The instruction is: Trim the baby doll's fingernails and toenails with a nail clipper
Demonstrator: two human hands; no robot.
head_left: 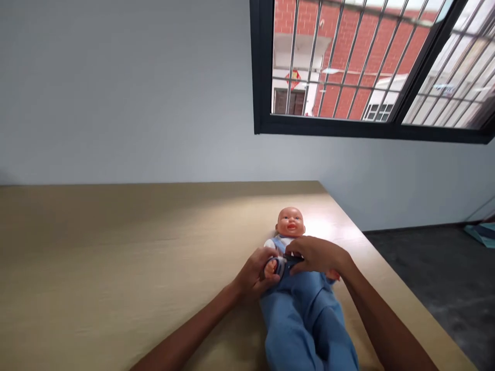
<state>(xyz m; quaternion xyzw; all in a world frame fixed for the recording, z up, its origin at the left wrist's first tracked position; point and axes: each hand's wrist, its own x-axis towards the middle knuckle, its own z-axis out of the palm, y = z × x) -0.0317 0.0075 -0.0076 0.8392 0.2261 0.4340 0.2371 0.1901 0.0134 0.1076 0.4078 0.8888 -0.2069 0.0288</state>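
- lying where, the doll [307,289]?
- face up on the table [116,268], left hand [258,268] gripping it by one sleeved arm [280,265].
- right hand [320,253]?
- fingers bent over something dark [294,259]; can't tell if it grips.

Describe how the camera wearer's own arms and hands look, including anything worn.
The ungloved left hand and ungloved right hand join a slim, bare left forearm and right forearm, uncovered to the picture's edge. No sleeve, watch or bracelet shows; a small ring cannot be ruled out.
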